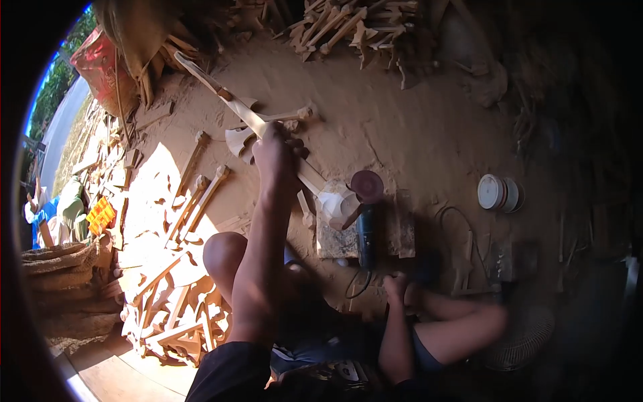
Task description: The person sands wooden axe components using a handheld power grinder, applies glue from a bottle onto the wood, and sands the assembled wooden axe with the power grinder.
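My left hand (274,151) is wrapped round the shaft of a long pale wooden piece (251,120), which slants from the upper left down to the middle. Its broad faceted end (337,205) lies over a wooden block (331,246), beside the round reddish disc (367,185) of a power tool with a blue-green body (366,238). Below the tool, close to its cable, my right hand (395,286) looks closed near my bent leg; whatever it may hold is too small and dark to make out.
Carved wooden pieces (191,201) lie on the dusty ground at left, with more heaped at the top (345,27). A red sack (100,70) stands upper left. Round white-rimmed containers (492,192) and a dark cable (462,214) are at right, a fan (522,340) lower right.
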The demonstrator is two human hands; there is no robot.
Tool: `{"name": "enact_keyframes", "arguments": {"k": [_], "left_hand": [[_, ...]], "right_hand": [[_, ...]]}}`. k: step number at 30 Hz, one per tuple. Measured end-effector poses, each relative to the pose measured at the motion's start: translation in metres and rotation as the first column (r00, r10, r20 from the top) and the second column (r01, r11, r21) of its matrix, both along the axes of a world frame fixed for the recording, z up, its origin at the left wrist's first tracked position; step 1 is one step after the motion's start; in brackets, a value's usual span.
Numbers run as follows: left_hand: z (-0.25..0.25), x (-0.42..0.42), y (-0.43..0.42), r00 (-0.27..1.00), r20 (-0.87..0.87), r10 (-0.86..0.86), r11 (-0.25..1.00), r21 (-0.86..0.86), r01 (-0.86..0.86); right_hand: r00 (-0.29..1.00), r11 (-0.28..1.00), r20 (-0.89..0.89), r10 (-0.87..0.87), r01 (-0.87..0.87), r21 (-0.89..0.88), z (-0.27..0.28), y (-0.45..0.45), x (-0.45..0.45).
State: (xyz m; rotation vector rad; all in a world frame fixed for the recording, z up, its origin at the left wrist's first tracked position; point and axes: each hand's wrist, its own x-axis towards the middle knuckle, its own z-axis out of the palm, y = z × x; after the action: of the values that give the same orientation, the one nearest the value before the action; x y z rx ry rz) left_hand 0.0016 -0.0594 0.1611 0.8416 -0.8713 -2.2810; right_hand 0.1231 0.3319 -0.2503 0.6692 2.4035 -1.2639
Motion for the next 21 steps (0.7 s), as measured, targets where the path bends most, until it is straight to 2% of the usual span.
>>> {"name": "enact_keyframes", "arguments": {"k": [1, 2, 3, 5, 7, 9, 11, 14, 15, 17, 18, 20, 21], "left_hand": [[-0.006, -0.002, -0.005, 0.999, -0.052, -0.014, 0.996, 0.092, 0.019], [-0.007, -0.003, -0.008, 0.994, -0.102, -0.031, 0.982, 0.183, 0.049], [-0.004, 0.0, -0.005, 0.985, -0.159, -0.065, 0.97, 0.219, 0.1], [-0.009, 0.002, -0.009, 0.957, -0.263, -0.122, 0.92, 0.332, 0.208], [-0.008, 0.003, -0.011, 0.926, -0.349, -0.144, 0.866, 0.409, 0.289], [-0.008, 0.005, -0.011, 0.929, -0.344, -0.138, 0.858, 0.427, 0.285], [-0.007, 0.004, -0.01, 0.94, -0.314, -0.133, 0.861, 0.434, 0.267], [-0.007, 0.005, -0.01, 0.953, -0.279, -0.119, 0.878, 0.419, 0.233], [-0.008, 0.005, -0.011, 0.955, -0.276, -0.111, 0.887, 0.405, 0.22], [-0.008, 0.002, -0.011, 0.955, -0.279, -0.099, 0.901, 0.383, 0.205], [-0.007, 0.001, -0.009, 0.958, -0.268, -0.097, 0.906, 0.375, 0.197], [-0.006, 0.0, -0.007, 0.967, -0.242, -0.085, 0.92, 0.353, 0.169], [-0.007, 0.0, -0.006, 0.966, -0.238, -0.098, 0.937, 0.305, 0.17]], "right_hand": [[0.979, 0.977, -0.003, 0.204, -0.203, 0.058, -0.036, 0.003, 0.013], [0.964, 0.977, -0.158, 0.212, -0.212, 0.018, -0.042, -0.025, 0.02], [0.896, 0.89, -0.153, 0.418, -0.369, 0.269, -0.005, -0.058, 0.017], [0.886, 0.91, -0.275, 0.374, -0.407, -0.076, -0.02, -0.091, 0.023], [0.891, 0.852, -0.309, 0.332, -0.424, -0.308, -0.067, -0.111, 0.026], [0.957, 0.739, -0.216, 0.192, -0.285, -0.61, -0.121, -0.12, 0.025], [0.999, 0.584, 0.002, 0.037, -0.02, -0.811, -0.133, -0.121, 0.027], [0.935, 0.325, 0.309, -0.174, 0.351, -0.878, -0.06, -0.124, 0.027], [0.91, 0.311, 0.355, -0.212, 0.408, -0.859, -0.044, -0.121, 0.027], [0.9, 0.409, 0.345, -0.267, 0.43, -0.805, -0.027, -0.103, 0.029], [0.922, 0.573, 0.27, -0.277, 0.384, -0.724, -0.019, -0.091, 0.03], [0.963, 0.863, 0.151, -0.223, 0.267, -0.429, -0.003, -0.064, 0.029], [0.975, 0.945, 0.128, -0.18, 0.208, -0.254, 0.012, -0.052, 0.027]]}}
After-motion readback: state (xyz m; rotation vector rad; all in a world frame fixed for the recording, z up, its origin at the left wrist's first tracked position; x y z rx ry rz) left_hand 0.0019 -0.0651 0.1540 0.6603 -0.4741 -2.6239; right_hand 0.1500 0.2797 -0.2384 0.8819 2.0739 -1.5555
